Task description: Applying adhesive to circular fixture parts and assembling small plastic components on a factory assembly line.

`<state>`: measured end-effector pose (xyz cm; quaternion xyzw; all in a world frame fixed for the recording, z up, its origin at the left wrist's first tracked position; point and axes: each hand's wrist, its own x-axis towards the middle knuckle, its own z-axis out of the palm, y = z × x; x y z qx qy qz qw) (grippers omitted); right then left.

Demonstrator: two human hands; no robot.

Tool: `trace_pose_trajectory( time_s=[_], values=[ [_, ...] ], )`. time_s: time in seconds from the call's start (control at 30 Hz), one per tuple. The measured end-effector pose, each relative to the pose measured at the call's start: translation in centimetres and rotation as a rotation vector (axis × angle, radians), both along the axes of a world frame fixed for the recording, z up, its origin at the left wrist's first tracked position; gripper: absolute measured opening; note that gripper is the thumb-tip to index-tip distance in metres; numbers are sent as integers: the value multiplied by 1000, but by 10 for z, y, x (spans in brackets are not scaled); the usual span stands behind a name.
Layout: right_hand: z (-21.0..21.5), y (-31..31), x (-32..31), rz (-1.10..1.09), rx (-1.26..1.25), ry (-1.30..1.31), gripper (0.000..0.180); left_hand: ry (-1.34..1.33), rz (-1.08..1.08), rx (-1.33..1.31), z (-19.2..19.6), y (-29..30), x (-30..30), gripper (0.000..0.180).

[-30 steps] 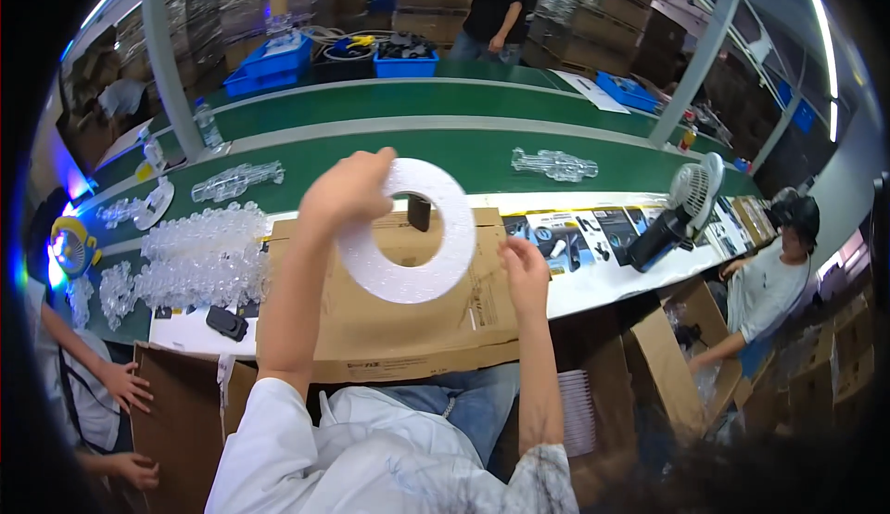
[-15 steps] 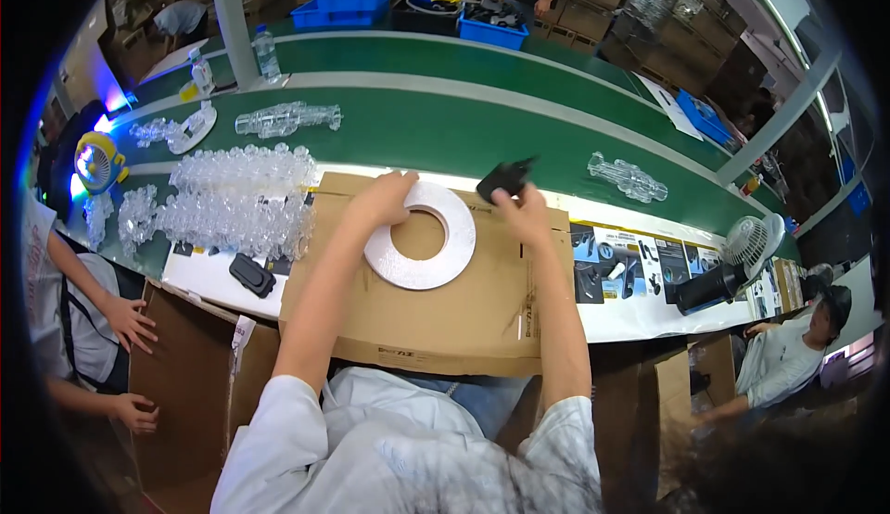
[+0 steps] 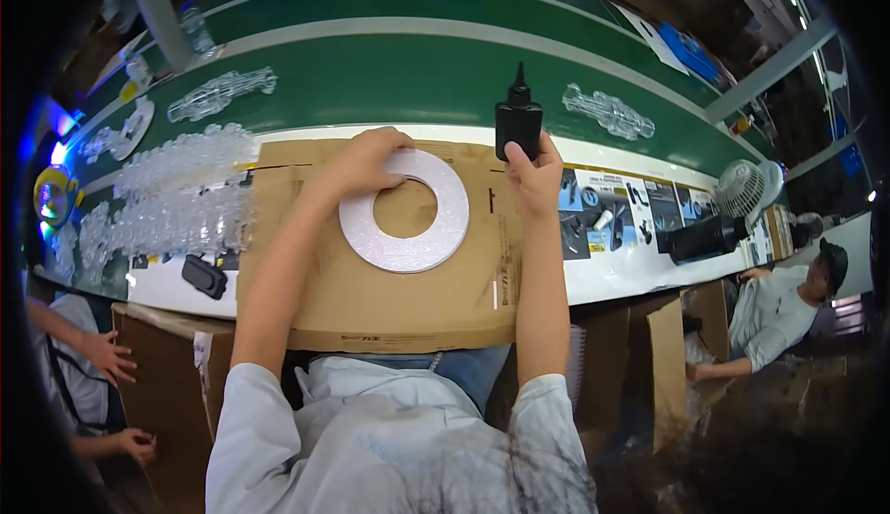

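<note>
A flat white ring [image 3: 443, 213], which looks like a roll of tape, lies on a flattened brown cardboard box [image 3: 417, 305] in front of me. My left hand [image 3: 371, 164] is closed over the ring's upper left part, its thumb near the central hole. A black bottle [image 3: 519, 126] with a pointed nozzle stands upright in my right hand [image 3: 538, 176], above the cardboard's far right corner. The thumb presses the bottle's near side, and the other fingers are partly hidden behind it.
Clear bubble packaging [image 3: 185, 203] is piled on the left, beside a small black case [image 3: 204, 276]. A clear wrapped bundle [image 3: 607, 111] lies on the green belt [image 3: 371, 74]. On the right are a fan [image 3: 742, 190] and a seated person [image 3: 779, 310]; another person's hand [image 3: 109, 358] shows on the left.
My right hand has turned the black bottle from a tilt to upright, nozzle up. My left hand stays on the ring. The whole view has shifted with my head.
</note>
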<state>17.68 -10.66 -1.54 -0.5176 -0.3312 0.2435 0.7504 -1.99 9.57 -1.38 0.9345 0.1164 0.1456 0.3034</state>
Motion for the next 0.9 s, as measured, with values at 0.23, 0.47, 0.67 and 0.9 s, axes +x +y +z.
trace_pose_trajectory(
  time_s=[0.23, 0.47, 0.67, 0.9],
  values=[
    [8, -13, -8, -91, 398, 281, 40, 17, -288, 35, 7, 0, 46, 45],
    [2, -29, -1, -77, 367, 87, 48, 158, -470, 9, 19, -5, 66, 43],
    [-4, -35, 2, -49, 528, 446, 40, 208, -187, 225, 27, -12, 54, 59],
    [-3, -24, -16, -70, 320, 380, 28, 466, -276, 237, 23, -8, 59, 48]
  ],
)
